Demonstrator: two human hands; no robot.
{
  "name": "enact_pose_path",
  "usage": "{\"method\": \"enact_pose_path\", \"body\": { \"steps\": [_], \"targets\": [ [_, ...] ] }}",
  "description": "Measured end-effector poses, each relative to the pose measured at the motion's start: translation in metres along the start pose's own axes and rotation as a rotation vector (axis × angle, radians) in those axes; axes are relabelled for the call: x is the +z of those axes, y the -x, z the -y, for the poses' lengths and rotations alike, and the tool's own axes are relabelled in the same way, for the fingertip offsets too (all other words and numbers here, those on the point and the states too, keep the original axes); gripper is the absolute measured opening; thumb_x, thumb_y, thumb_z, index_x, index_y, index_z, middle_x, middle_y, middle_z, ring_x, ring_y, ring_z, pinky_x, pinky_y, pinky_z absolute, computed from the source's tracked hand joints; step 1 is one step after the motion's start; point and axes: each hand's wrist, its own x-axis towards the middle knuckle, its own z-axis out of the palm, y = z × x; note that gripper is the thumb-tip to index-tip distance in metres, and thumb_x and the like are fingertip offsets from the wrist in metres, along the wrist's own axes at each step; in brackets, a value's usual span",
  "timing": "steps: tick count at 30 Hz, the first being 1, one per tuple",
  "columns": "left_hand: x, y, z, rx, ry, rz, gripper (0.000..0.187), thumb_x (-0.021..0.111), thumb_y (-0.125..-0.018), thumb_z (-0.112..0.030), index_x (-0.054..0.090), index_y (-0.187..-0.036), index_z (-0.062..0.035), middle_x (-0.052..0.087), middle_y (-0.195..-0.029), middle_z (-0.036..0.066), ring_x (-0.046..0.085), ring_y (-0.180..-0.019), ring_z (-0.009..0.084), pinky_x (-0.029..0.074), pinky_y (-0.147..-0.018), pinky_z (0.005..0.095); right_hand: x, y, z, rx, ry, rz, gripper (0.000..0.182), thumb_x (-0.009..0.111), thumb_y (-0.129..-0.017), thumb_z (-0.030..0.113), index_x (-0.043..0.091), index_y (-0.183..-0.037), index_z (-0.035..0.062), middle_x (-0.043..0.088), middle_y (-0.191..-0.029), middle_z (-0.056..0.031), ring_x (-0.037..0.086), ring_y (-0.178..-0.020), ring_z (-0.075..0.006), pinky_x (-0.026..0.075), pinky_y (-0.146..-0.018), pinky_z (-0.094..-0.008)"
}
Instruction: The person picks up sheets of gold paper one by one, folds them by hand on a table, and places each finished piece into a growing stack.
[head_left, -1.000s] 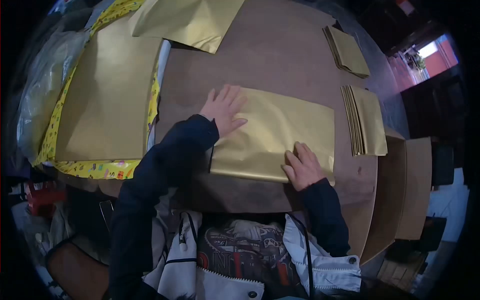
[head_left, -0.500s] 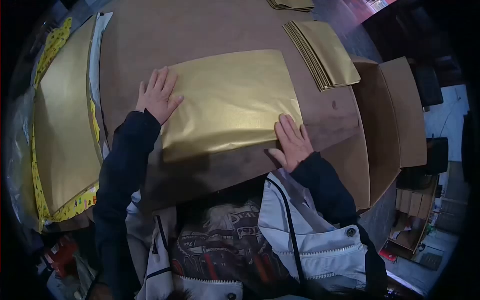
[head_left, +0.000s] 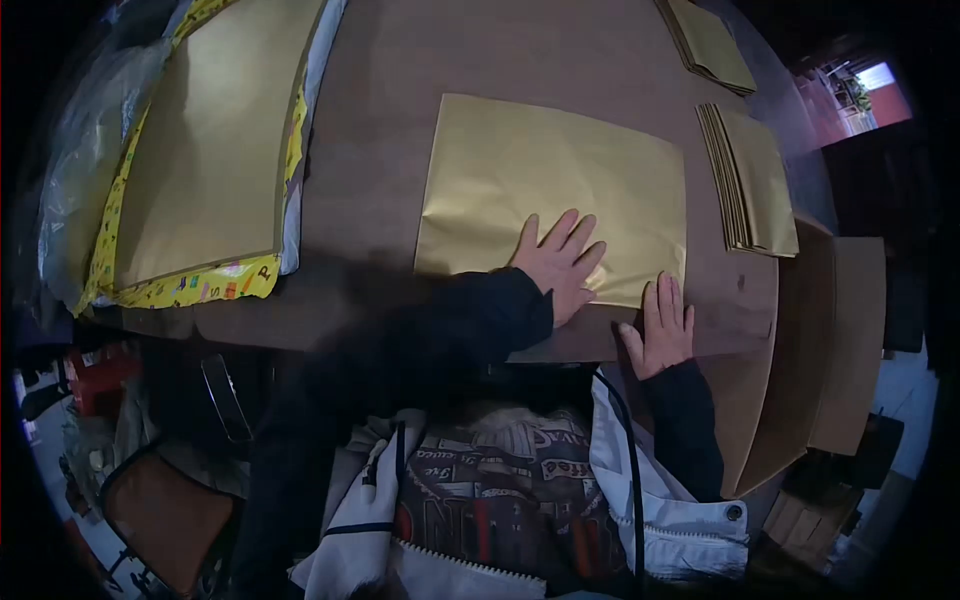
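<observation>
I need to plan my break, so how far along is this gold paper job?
Partly done, it seems. Two folded piles, the near pile and far pile, look finished. In hand is one gold sheet, left hand spread on it, right hand at its near right corner. The larger flat gold paper at left looks left to do; I can't tell how many sheets.

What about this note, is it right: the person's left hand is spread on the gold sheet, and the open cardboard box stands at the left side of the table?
Not quite: the head view shows the open cardboard box at the right side of the table. The person's left hand is indeed spread on the gold sheet.
</observation>
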Motion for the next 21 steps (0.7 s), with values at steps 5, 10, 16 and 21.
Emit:
{"method": "enact_pose_path", "body": {
  "steps": [5, 10, 16, 21],
  "targets": [
    [-0.013, 0.076, 0.082, -0.135, -0.071, -0.1, 0.063, 0.053, -0.088, -0.042, 0.04, -0.141, -0.011, 0.028, -0.151, 0.016, 0.024, -0.141, 0.0337, 0.025, -0.105, 0.0637, -0.001, -0.001, -0.001, 0.029, 0.022, 0.032, 0.07, 0.048, -0.092, 0.043, 0.027, -0.145, 0.0017, 0.018, -0.155, -0.0184, 0.016, -0.144, -0.0338, 0.016, -0.11, -0.0604],
    [-0.032, 0.103, 0.106, -0.211, -0.186, -0.03, 0.058, 0.052, -0.089, -0.038, 0.041, -0.14, -0.0115, 0.029, -0.151, 0.013, 0.025, -0.141, 0.0331, 0.029, -0.102, 0.0662, -0.017, -0.009, 0.011, 0.043, 0.042, 0.036, 0.07, 0.051, -0.091, 0.047, 0.037, -0.139, -0.002, 0.024, -0.152, -0.0212, 0.019, -0.143, -0.034, 0.016, -0.11, -0.0617],
    [-0.042, 0.101, 0.101, -0.24, -0.142, -0.001, 0.053, 0.049, -0.092, -0.035, 0.041, -0.14, -0.0125, 0.027, -0.152, 0.012, 0.023, -0.142, 0.0328, 0.029, -0.102, 0.0664, -0.02, -0.052, 0.098, -0.396, -0.139, -0.09, 0.071, 0.057, -0.088, 0.045, 0.038, -0.138, -0.0018, 0.029, -0.149, -0.0213, 0.022, -0.141, -0.036, 0.021, -0.11, -0.0581],
    [-0.036, 0.106, 0.104, -0.235, -0.119, -0.094, 0.05, 0.051, -0.091, -0.03, 0.044, -0.137, -0.011, 0.035, -0.148, 0.011, 0.03, -0.138, 0.0316, 0.031, -0.104, 0.0587, -0.012, -0.066, 0.12, -0.463, -0.109, -0.024, 0.072, 0.052, -0.089, 0.05, 0.036, -0.141, 0.0018, 0.025, -0.152, -0.0185, 0.02, -0.142, -0.035, 0.019, -0.109, -0.0609]
  ]
}}
